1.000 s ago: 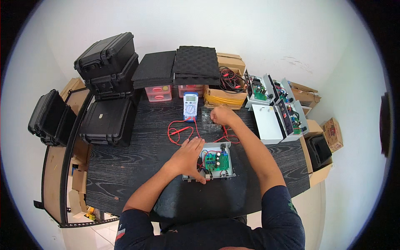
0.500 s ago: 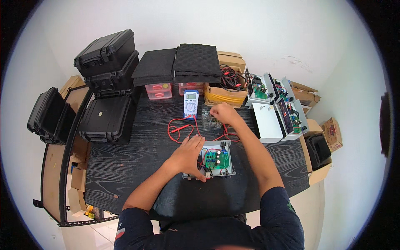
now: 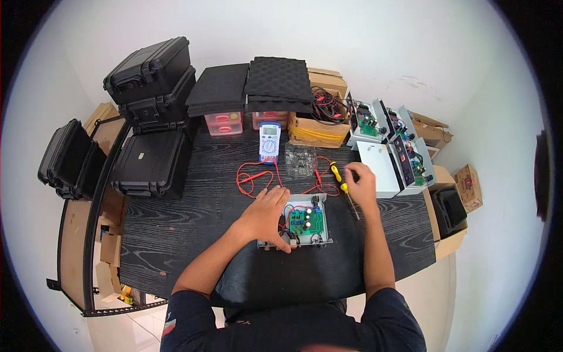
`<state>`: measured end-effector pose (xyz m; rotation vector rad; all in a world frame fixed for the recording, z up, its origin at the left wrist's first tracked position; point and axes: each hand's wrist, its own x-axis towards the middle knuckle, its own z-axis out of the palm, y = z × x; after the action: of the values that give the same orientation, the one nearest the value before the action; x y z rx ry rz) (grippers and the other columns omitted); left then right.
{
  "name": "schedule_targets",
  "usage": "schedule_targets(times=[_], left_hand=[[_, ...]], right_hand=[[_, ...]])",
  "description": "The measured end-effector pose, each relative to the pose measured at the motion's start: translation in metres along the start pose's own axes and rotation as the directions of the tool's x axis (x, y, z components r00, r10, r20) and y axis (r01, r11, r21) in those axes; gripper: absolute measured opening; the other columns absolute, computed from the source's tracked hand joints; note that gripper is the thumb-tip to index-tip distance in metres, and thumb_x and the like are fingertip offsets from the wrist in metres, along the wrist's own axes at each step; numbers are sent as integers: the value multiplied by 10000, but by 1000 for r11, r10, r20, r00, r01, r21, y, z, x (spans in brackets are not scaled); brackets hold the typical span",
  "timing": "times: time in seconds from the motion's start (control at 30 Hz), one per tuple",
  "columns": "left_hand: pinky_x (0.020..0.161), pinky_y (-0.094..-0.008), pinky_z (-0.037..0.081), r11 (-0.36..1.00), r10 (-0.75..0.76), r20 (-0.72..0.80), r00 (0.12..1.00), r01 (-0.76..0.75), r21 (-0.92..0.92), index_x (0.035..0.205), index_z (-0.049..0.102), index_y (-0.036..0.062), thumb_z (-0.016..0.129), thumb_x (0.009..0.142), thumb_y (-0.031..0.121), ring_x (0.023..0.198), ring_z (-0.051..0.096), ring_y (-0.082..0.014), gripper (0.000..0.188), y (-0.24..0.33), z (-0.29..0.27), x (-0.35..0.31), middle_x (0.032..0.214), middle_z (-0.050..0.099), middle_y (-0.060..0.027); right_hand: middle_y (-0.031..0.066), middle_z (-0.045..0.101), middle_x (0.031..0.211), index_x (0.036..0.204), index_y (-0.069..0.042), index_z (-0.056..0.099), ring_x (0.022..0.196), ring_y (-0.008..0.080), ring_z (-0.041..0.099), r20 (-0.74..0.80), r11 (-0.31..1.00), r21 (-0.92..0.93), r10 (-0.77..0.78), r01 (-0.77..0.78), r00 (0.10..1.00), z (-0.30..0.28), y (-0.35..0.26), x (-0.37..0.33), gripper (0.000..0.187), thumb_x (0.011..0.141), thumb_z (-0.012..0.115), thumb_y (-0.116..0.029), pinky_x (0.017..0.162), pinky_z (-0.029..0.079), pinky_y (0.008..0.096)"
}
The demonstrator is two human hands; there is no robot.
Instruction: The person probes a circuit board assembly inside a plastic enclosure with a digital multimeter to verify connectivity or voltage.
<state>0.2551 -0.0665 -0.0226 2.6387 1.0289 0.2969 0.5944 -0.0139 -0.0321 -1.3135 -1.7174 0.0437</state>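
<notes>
A shallow grey metal enclosure (image 3: 329,239) lies open on the table in front of me, with a green circuit board (image 3: 315,223) and wires inside. My left hand (image 3: 267,217) spans its left side, thumb at the near edge and fingers at the far edge, gripping it. To the right, my right hand (image 3: 362,183) is raised with fingers curled together; whatever is in them is too small to see. Just left of that hand lie a yellow-and-black screwdriver (image 3: 335,171) and a second yellow-handled screwdriver (image 3: 351,203). A clear compartment tray (image 3: 300,161) of small metal parts sits beyond the enclosure.
A blue-and-white multimeter (image 3: 270,144) with red leads (image 3: 249,178) stands behind the enclosure. Black hard cases (image 3: 149,158) are stacked at left. Foam sheets (image 3: 277,82) rest on pink drawers (image 3: 224,124). Opened electronics units (image 3: 378,167) and a box of cables (image 3: 319,132) are at right rear.
My right hand has moved from the small-parts tray back toward me and to the right, uncovering the tray and the screwdrivers. My left hand stays on the enclosure.
</notes>
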Motion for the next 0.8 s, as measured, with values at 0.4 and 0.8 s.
schedule_targets(times=[0.4, 0.8], left_hand=[[1299, -526, 201, 1000, -24, 48, 999, 23, 21, 1580, 279, -123, 861, 506, 824, 1560, 286, -439, 1545, 3, 0, 2, 1626, 347, -321], [1290, -536, 214, 1000, -9, 24, 1000, 9, -3, 1571, 302, -113, 866, 506, 820, 1549, 305, -440, 1524, 3, -1, 3, 1611, 368, -318]], right_hand=[[167, 740, 975, 982, 2, 730, 886, 339, 712, 38, 1000, -12, -17, 18, 999, -1, 1, -36, 90, 900, 705, -26, 815, 572, 407], [144, 756, 842, 1103, 27, 711, 756, 313, 741, 362, 980, -87, 198, -179, 911, 71, 8, 3, 399, 762, 862, -115, 738, 589, 392]])
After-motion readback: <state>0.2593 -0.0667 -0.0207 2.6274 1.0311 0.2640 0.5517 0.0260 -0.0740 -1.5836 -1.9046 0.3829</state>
